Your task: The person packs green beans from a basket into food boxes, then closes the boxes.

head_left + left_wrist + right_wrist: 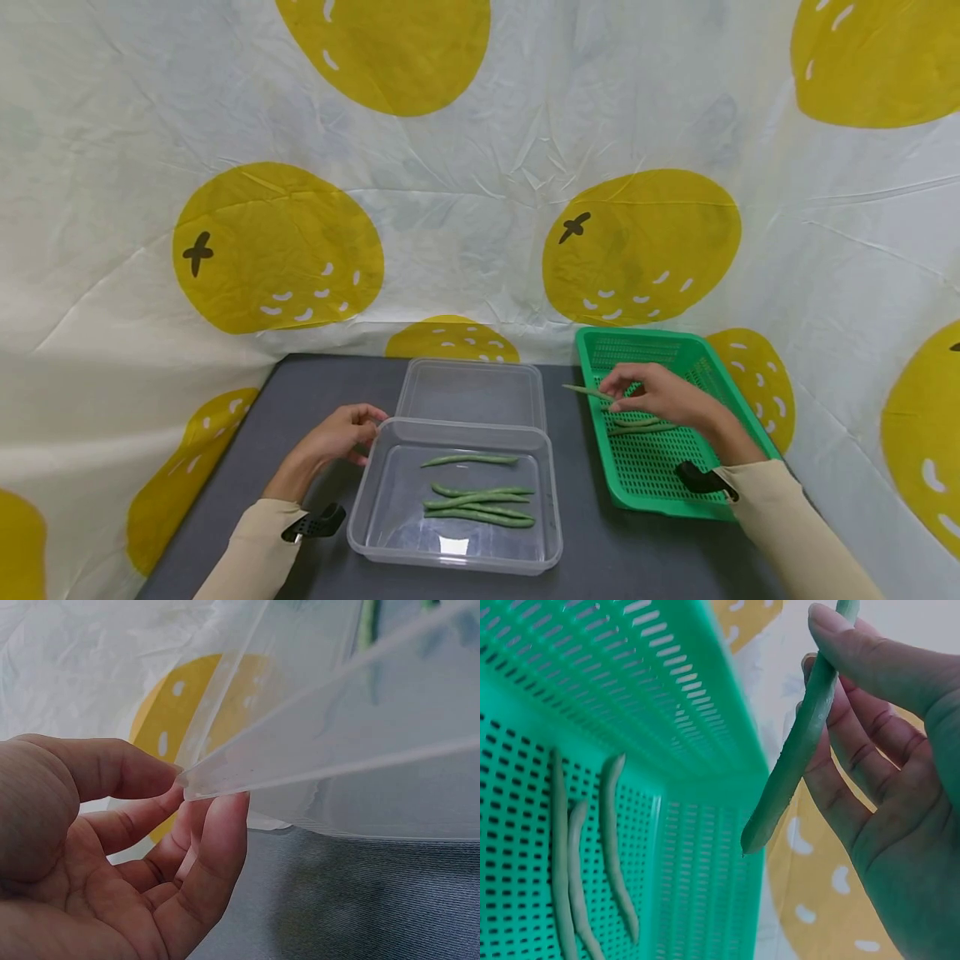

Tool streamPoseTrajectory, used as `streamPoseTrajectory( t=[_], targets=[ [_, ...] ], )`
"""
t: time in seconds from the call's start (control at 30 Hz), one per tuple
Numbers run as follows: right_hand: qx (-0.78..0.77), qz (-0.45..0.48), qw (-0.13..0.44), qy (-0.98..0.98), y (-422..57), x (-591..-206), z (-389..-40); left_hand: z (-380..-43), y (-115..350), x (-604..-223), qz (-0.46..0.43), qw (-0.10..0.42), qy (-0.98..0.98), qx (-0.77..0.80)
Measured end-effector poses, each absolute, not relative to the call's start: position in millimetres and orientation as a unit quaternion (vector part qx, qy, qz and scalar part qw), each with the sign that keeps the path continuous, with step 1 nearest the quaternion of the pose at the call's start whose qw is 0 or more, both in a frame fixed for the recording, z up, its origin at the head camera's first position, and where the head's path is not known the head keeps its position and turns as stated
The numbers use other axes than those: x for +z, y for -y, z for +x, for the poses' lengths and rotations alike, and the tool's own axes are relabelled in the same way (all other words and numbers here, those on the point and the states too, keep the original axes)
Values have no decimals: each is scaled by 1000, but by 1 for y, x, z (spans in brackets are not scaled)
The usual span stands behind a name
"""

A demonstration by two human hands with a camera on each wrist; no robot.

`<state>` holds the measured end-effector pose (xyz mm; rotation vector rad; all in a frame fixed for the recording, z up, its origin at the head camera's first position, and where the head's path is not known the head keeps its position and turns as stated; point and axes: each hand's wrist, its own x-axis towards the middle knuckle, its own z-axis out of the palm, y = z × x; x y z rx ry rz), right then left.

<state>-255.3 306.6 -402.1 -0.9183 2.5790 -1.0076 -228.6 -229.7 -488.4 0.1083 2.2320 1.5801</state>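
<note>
My right hand (663, 396) pinches a green bean (791, 765) between thumb and fingers, above the left side of the green basket (660, 505). Three more green beans (609, 840) lie on the basket's perforated floor in the right wrist view. At the left, my left hand (335, 437) holds the rim of a clear plastic container (456, 563) near its far left corner, thumb on top and fingers beneath. Several green beans (480, 519) lie inside this container, most grouped toward the front, with one lying apart behind them.
Behind the container lies a clear plastic lid (472, 392), its near edge overlapped by the container. Everything stands on a dark table (315, 383). A white cloth with yellow fruit prints (465, 233) hangs behind and along both sides, close to the basket.
</note>
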Motion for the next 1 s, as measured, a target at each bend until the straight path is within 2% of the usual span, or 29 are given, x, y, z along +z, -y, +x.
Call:
streamPoseTrajectory(
  t=[0.23, 1.0],
  targets=[
    [-348, -343, 91, -868, -295, -401, -252, -228, 230, -489, 39, 201, -800, 564],
    [-346, -390, 98, -848, -250, -398, -240, -232, 230, -493, 29, 196, -800, 567]
  ],
)
